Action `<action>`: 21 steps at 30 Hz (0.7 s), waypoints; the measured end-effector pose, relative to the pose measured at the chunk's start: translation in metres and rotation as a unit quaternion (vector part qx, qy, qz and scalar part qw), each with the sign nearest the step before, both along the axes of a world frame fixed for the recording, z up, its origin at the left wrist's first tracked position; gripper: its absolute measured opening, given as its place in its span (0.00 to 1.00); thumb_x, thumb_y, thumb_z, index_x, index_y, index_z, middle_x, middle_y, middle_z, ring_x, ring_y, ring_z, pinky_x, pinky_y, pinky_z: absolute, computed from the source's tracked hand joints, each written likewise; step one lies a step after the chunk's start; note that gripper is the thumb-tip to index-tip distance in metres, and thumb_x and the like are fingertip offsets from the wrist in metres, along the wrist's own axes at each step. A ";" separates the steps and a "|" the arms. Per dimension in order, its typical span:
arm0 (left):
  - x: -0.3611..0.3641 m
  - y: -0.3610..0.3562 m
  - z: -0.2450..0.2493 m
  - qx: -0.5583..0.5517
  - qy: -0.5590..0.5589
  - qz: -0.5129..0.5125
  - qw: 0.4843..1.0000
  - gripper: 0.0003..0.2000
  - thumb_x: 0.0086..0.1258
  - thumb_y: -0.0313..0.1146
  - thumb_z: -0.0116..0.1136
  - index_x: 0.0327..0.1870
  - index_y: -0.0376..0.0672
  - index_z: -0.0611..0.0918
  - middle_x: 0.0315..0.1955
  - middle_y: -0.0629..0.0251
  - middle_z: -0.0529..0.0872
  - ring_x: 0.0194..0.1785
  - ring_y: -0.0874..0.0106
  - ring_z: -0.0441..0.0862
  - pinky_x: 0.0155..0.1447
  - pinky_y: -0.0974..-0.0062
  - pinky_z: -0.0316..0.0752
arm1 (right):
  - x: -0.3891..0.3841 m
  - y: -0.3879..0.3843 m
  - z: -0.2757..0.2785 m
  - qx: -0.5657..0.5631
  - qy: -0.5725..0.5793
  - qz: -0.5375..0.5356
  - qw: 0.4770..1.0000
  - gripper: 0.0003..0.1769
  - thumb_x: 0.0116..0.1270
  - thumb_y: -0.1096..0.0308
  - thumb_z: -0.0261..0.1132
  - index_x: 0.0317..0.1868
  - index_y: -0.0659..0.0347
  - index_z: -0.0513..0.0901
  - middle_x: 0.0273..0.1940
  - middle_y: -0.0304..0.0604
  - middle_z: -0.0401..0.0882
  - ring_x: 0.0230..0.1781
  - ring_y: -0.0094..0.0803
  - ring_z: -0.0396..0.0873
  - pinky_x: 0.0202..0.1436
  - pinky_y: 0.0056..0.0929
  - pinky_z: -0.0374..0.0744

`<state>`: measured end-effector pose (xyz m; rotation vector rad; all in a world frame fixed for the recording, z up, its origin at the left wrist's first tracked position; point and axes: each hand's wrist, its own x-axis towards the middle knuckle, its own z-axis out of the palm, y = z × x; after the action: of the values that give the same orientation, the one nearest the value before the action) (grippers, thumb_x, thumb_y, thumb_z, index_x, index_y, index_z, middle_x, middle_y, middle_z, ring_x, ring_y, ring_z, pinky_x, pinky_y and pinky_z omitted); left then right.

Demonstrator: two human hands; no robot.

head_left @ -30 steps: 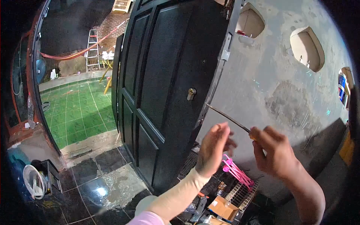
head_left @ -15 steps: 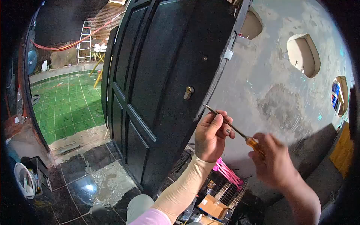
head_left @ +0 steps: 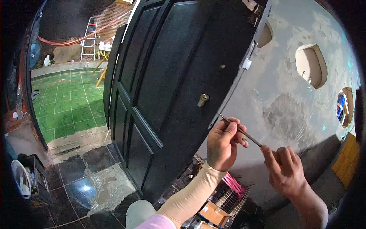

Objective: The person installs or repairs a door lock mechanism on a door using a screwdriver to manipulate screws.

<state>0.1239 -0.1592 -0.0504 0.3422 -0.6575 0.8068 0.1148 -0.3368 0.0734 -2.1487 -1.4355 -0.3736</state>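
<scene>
A screwdriver (head_left: pixel 249 137) slants across the space in front of the black door's edge, its tip up and to the left. My left hand (head_left: pixel 225 142) pinches the shaft close behind the tip, thumb on top. My right hand (head_left: pixel 285 168) is wrapped around the handle, which its fingers now hide. The tip is at the narrow edge of the black door (head_left: pixel 171 68); whether it touches a screw there I cannot make out. A brass lock cylinder (head_left: pixel 203 100) sticks out of the door face, left of and above my left hand.
A grey plastered wall (head_left: pixel 244 107) with niches (head_left: pixel 310 65) stands on the right. Below my hands are a wire rack (head_left: pixel 238 204) and a cardboard box (head_left: pixel 214 214). A bucket (head_left: pixel 22 179) is at lower left; beyond the doorway are green tiles (head_left: pixel 65 103) and a ladder (head_left: pixel 88 42).
My right hand's fingers have shifted on the handle and now cover its amber part. Both hands and the door sit slightly further right and lower in view. My left hand keeps its pinch.
</scene>
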 end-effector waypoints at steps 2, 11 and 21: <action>0.000 0.002 0.000 0.002 -0.011 -0.021 1.000 0.09 0.80 0.32 0.54 0.53 0.38 0.79 0.40 0.58 0.86 0.31 0.75 0.83 0.38 0.71 0.82 | -0.007 0.001 0.006 0.020 0.166 -0.038 0.985 0.16 0.72 0.64 0.65 0.56 0.62 0.76 0.29 0.42 0.74 0.22 0.25 0.68 0.22 0.25 0.68; -0.006 0.006 -0.003 0.015 -0.020 -0.051 0.998 0.09 0.81 0.32 0.52 0.53 0.37 0.79 0.40 0.57 0.86 0.29 0.76 0.82 0.38 0.69 0.82 | -0.014 -0.005 -0.013 -0.032 0.004 0.010 0.999 0.15 0.75 0.60 0.62 0.53 0.62 0.77 0.26 0.43 0.72 0.18 0.27 0.68 0.23 0.26 0.70; -0.009 0.001 0.004 -0.006 0.035 -0.004 0.999 0.09 0.81 0.35 0.53 0.47 0.38 0.80 0.36 0.59 0.86 0.28 0.76 0.82 0.35 0.72 0.81 | -0.025 -0.008 0.009 -0.055 0.320 0.020 0.945 0.19 0.79 0.55 0.59 0.61 0.57 0.71 0.23 0.35 0.67 0.18 0.25 0.68 0.21 0.24 0.66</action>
<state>0.1148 -0.1579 -0.0468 0.3557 -0.5884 0.7873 0.0900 -0.3450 0.0821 -2.0434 -1.1284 0.4053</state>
